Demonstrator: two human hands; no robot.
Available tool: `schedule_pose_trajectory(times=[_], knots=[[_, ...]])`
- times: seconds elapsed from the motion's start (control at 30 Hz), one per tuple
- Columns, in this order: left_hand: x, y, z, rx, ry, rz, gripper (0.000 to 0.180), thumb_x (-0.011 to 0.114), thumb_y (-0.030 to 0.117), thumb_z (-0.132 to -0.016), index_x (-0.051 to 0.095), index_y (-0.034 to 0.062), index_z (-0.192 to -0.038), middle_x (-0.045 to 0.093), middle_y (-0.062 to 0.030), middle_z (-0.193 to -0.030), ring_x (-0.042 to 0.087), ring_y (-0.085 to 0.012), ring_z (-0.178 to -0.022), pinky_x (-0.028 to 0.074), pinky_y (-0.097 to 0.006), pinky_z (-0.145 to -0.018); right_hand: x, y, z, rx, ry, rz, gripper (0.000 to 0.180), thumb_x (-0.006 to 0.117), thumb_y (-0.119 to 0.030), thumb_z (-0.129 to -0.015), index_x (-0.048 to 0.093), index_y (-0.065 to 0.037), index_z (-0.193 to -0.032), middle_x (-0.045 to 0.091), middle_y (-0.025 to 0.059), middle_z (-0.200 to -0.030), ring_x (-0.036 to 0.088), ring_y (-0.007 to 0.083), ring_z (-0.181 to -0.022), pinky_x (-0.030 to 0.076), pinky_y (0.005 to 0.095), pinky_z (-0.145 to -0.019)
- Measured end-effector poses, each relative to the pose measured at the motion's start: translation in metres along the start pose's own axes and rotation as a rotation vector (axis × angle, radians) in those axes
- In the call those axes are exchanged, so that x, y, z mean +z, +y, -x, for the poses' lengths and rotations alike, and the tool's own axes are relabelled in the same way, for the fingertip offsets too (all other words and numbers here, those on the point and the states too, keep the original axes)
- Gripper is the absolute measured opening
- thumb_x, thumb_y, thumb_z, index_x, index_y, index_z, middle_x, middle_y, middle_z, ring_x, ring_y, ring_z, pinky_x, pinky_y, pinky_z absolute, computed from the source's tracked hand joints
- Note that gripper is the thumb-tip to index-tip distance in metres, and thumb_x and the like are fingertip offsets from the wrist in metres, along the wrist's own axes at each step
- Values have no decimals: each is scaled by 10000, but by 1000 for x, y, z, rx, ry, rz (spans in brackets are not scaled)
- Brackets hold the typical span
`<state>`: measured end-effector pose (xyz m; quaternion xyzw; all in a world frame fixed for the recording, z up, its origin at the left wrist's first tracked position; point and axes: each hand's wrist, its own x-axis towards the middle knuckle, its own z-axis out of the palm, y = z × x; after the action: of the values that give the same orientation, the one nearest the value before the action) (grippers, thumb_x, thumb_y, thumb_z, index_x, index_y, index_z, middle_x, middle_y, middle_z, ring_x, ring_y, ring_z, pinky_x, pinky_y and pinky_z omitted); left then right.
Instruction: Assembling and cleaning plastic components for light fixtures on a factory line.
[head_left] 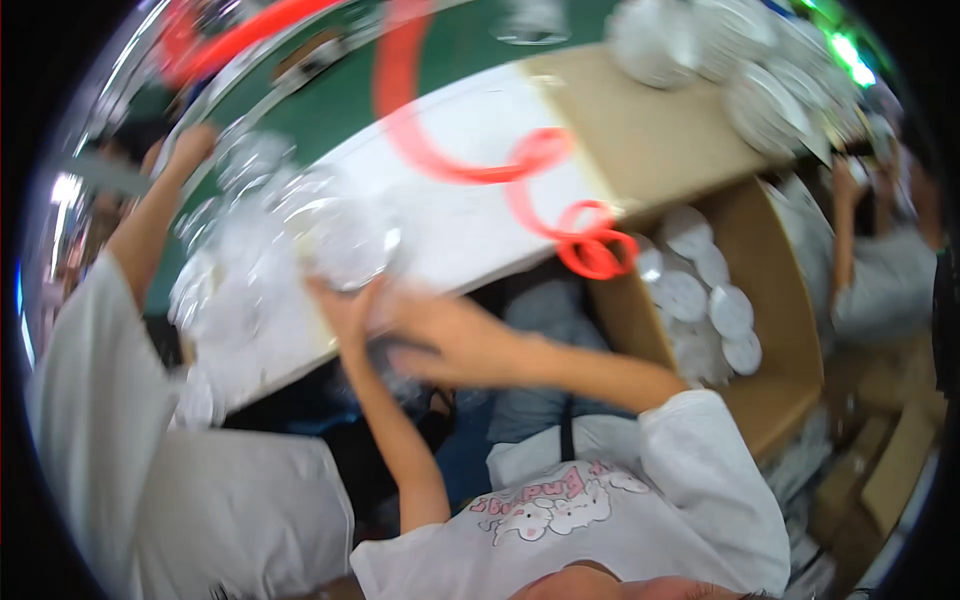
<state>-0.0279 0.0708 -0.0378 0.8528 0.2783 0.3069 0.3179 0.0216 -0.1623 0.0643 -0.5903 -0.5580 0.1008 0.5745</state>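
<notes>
clear plastic pile (240, 270), one left hand (346, 316) at its edge, one right hand (450, 338), both grips unclear

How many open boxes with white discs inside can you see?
1: the open cardboard box holding white discs, at the person's right. Others may be hidden.

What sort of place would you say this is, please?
Probably a workshop or factory floor, judging by the cardboard box of round white pieces, the clear pieces on the white tabletop, and a co-worker alongside.
</notes>
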Motion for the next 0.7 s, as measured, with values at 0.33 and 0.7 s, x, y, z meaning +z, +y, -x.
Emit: schedule_pose_trajectory(times=[0.33, 0.7], knots=[[85, 136, 177, -13, -510, 727, 938, 698, 63, -669, 104, 53, -1395, 256, -182, -1403, 260, -323, -1302, 235, -493, -1017, -131, -6, 459, 1027, 1049, -50, 317, 479, -271, -891, 597, -7, -1021, 631, 88, -893, 600, 137, -822, 473, 248, -700], [168, 246, 179, 97, -712, 811, 468, 581, 36, -816, 394, 43, -1245, 473, -95, -1208, 460, -169, -1089, 397, -266, -863, -110, 188, 382, 1606, 621, -675, 846, 418, -846, -603, 584, -25, -723, 605, 111, -620, 586, 201, -490, 453, 288, -421]])
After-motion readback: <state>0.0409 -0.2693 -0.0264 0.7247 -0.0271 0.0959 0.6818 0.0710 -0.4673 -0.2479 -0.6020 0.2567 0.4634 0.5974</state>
